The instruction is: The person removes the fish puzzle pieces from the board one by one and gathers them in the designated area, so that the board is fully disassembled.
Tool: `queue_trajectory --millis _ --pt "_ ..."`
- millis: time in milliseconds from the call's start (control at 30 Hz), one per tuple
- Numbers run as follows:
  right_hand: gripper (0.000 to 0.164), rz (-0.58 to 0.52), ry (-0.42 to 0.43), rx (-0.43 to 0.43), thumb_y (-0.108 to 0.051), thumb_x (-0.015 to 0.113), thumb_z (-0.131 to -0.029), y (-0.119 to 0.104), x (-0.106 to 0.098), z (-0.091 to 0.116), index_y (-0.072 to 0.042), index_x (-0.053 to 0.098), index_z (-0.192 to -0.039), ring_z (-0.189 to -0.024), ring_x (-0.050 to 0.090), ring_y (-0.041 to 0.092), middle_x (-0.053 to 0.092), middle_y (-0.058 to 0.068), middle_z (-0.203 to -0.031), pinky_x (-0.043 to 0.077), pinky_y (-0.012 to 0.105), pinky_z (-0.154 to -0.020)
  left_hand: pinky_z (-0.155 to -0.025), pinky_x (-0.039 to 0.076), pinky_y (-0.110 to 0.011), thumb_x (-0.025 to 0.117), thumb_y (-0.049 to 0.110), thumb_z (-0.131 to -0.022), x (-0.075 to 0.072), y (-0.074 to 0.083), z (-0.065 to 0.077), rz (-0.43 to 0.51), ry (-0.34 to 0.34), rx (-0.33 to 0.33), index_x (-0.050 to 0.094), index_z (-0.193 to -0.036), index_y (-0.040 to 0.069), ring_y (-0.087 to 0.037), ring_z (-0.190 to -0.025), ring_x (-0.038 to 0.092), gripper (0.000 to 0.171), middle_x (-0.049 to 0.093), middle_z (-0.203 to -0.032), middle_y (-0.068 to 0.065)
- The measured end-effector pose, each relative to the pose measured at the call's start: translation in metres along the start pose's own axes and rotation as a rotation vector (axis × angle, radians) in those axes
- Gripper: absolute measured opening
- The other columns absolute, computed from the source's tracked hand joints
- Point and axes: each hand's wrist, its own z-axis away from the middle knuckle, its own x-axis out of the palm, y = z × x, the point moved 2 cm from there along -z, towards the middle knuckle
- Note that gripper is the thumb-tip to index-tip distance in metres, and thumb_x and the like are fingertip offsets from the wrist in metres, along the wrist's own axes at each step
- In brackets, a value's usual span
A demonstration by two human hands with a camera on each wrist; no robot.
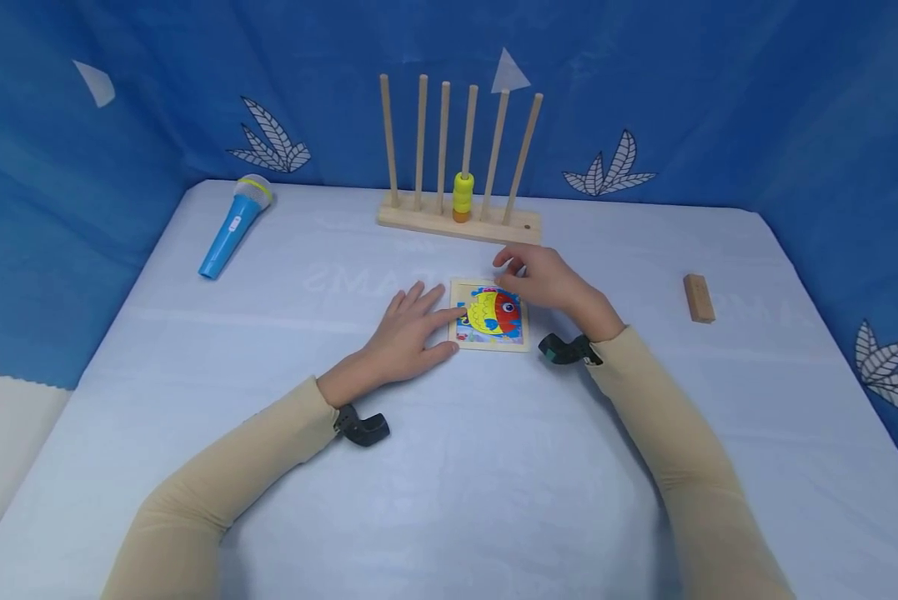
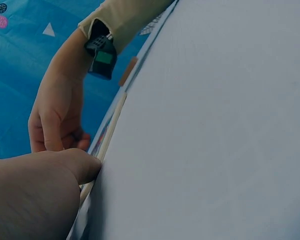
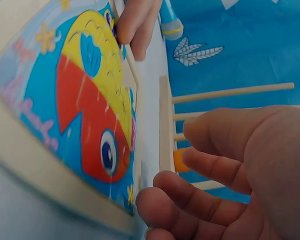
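A small fish puzzle [image 1: 486, 321] in a pale wooden frame lies flat on the table, its fish yellow and red on blue. Bare wood shows at its upper left in the head view. My left hand [image 1: 409, 337] lies spread at its left side, index fingertip over the fish's tail and thumb at the lower left corner. Above the upper right corner is my right hand [image 1: 542, 277], fingers loosely bent. In the right wrist view, that hand's fingers [image 3: 210, 170] are apart with nothing between them, beside the fish's red head [image 3: 92, 135].
Behind the puzzle stands a wooden peg rack [image 1: 426, 218] with yellow and orange beads [image 1: 462, 196] on one peg. A blue toy microphone [image 1: 234, 227] lies at the back left. On the right is a small wooden block [image 1: 699, 298]. Blue cloth [image 1: 343, 83] hangs behind the table.
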Motion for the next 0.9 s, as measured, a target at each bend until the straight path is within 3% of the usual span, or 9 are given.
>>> queue_trajectory --millis 233,733,900 --pt "0.029 0.000 -0.031 -0.035 -0.018 0.060 -0.101 -0.008 0.004 -0.002 -0.006 0.064 -0.127 -0.101 0.060 0.030 0.067 0.017 -0.118 0.057 0.042 -0.091 -0.125 0.011 -0.067 0.059 0.042 -0.099 0.000 0.000 0.000 0.000 -0.009 -0.001 0.051 -0.151 0.023 -0.045 -0.158 0.014 0.056 0.028 -0.168 -0.016" --pt "0.028 0.010 -0.071 -0.023 -0.013 0.050 -0.105 -0.010 0.010 -0.001 -0.007 0.066 -0.126 -0.091 0.061 0.027 0.069 0.014 -0.116 0.056 0.036 -0.084 -0.125 0.012 -0.066 0.059 0.042 -0.098 0.000 0.002 0.000 -0.006 -0.008 0.005 0.053 -0.151 0.022 -0.045 -0.158 0.015 0.056 0.029 -0.168 -0.017" --pt "0.030 0.039 -0.088 -0.056 -0.011 0.061 -0.099 -0.010 0.012 -0.002 -0.006 0.065 -0.128 -0.093 0.061 0.027 0.069 0.014 -0.114 0.058 0.037 -0.084 -0.125 0.012 -0.067 0.059 0.043 -0.099 0.001 0.000 -0.001 -0.017 -0.008 0.003 0.052 -0.151 0.022 -0.046 -0.157 0.015 0.057 0.029 -0.168 -0.017"
